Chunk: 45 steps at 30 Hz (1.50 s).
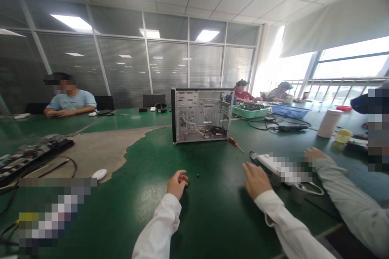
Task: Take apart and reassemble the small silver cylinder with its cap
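An open computer case (202, 115) stands upright on the green table (146, 174), with cables and a black part inside. My left hand (178, 184) is over the table in front of it, fingers loosely curled and apart, holding nothing. A tiny dark piece (197, 175) lies just right of that hand. My right hand (255, 179) is farther right with its fingers spread and empty, beside a white power strip (270, 164). An orange-handled screwdriver (236, 144) lies by the case's lower right corner.
Green (251, 111) and blue (290, 111) baskets stand behind on the right, near black cables and a white cylinder (329, 123). A co-worker's sleeve (349, 198) reaches in at right. Electronics (36, 156) and a white round object (99, 174) lie left. Other people sit farther back.
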Each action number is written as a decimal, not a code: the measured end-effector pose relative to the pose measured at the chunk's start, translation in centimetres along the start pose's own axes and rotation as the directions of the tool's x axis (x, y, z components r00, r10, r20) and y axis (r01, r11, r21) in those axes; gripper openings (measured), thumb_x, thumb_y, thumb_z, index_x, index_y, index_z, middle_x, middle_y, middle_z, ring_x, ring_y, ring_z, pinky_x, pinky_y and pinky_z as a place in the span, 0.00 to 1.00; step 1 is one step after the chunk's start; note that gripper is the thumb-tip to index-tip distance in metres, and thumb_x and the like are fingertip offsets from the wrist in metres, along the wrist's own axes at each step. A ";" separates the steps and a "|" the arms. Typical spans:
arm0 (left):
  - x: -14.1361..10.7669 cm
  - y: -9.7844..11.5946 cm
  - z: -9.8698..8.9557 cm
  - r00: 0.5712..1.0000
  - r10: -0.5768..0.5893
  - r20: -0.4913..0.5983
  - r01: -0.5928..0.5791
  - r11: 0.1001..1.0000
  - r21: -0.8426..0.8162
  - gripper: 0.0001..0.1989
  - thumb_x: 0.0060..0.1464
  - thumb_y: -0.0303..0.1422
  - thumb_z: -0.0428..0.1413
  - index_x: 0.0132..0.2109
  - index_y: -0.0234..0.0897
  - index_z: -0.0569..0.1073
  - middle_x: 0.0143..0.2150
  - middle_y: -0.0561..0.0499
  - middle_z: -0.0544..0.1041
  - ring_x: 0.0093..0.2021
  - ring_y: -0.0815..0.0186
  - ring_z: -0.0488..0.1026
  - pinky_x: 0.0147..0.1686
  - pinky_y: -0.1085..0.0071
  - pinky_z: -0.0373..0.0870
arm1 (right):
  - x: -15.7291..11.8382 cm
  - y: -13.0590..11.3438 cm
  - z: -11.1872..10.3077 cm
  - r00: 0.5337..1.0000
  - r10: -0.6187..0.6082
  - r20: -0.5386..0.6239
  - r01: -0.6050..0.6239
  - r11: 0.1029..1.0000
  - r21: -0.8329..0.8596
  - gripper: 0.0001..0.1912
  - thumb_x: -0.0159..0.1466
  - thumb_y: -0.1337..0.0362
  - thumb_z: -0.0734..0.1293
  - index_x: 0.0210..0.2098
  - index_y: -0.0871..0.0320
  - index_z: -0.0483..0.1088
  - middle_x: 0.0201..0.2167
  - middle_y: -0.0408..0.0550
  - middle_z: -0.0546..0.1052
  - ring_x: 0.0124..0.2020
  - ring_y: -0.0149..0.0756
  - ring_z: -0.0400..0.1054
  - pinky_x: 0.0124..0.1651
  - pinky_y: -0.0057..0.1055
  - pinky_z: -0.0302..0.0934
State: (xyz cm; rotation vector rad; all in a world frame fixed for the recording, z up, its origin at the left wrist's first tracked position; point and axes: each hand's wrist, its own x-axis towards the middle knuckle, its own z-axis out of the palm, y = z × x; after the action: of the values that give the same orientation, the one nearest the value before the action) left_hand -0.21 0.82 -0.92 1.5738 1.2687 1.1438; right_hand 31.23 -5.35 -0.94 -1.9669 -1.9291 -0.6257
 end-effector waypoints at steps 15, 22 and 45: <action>0.2 -0.2 0.2 1.000 -0.011 -0.006 0.011 1.000 -0.016 0.18 0.38 0.17 0.45 0.38 0.32 0.66 0.26 0.53 0.71 0.22 0.73 0.69 0.28 0.76 0.66 | 3.9 -14.9 0.7 0.877 -0.468 0.113 0.412 0.850 0.328 0.16 0.58 0.73 0.51 0.35 0.59 0.68 0.35 0.50 0.69 0.37 0.34 0.60 0.41 0.28 0.55; 0.3 -0.3 0.1 1.000 -0.013 -0.001 0.013 1.000 -0.009 0.17 0.39 0.18 0.45 0.38 0.32 0.66 0.27 0.52 0.72 0.22 0.73 0.69 0.28 0.75 0.66 | 1.3 -3.2 -1.3 0.980 -0.169 0.107 0.151 0.976 0.157 0.14 0.57 0.70 0.53 0.38 0.57 0.66 0.36 0.50 0.70 0.39 0.36 0.61 0.41 0.31 0.53; 0.2 -0.2 0.2 1.000 0.005 0.016 -0.006 0.999 0.037 0.16 0.39 0.19 0.45 0.38 0.33 0.66 0.27 0.52 0.71 0.23 0.73 0.68 0.29 0.75 0.66 | 0.9 11.8 -2.6 0.947 0.303 0.110 -0.285 0.946 -0.154 0.08 0.55 0.64 0.56 0.32 0.55 0.65 0.35 0.46 0.72 0.35 0.35 0.65 0.31 0.29 0.53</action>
State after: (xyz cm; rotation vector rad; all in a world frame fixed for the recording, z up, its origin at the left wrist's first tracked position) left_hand -0.07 1.08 -1.10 1.6117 1.2828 1.1149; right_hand 42.79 -6.39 2.64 -2.3773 -1.6484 -0.5695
